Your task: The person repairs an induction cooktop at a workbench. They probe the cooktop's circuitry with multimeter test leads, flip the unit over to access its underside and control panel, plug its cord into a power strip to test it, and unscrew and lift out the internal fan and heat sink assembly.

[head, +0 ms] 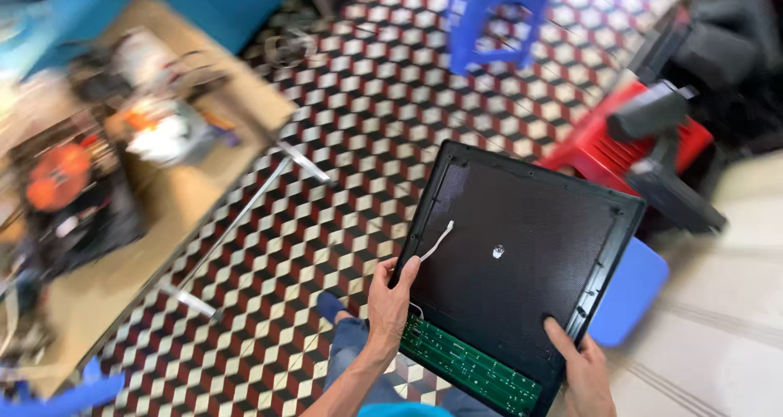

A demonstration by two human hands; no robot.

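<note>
Hands, left (390, 303) and right (586, 374), grip a flat black textured panel (522, 254).

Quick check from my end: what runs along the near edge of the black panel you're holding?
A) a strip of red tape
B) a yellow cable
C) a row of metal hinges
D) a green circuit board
D: a long green circuit board lies along the near edge of the black panel, between the left hand and the right hand.
</note>
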